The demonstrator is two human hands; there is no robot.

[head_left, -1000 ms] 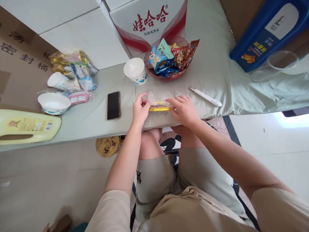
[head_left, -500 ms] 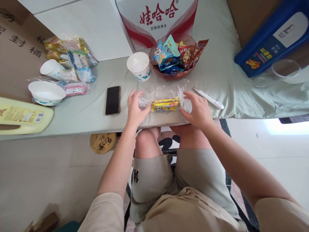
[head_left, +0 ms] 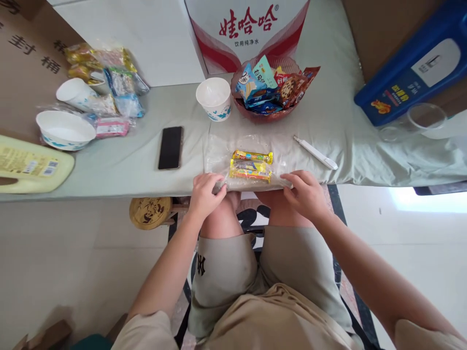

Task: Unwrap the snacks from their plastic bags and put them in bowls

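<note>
A clear plastic bag [head_left: 219,154] lies spread flat at the table's front edge, with several yellow-wrapped snack sticks [head_left: 251,169] grouped on or inside it; I cannot tell which. My left hand [head_left: 206,192] pinches the bag's near left corner between thumb and fingers. On the other side, my right hand [head_left: 307,193] has its fingers closed on the near right corner. A white utility knife [head_left: 316,152] rests on the cloth beyond my right hand. Up and left of my left hand lies a dark phone [head_left: 170,148].
Behind the bag stand a paper cup [head_left: 214,99] and a pinkish glass bowl [head_left: 251,114] of wrapped snacks. Paper cups, a paper bowl [head_left: 64,127] and snack packs crowd the left. A blue jug [head_left: 404,73] stands right, a pale yellow jug [head_left: 32,163] left.
Both hands have moved toward me and closed on the bag's near corners. The bag, bunched up before, now lies flatter, and the snack sticks are spread apart.
</note>
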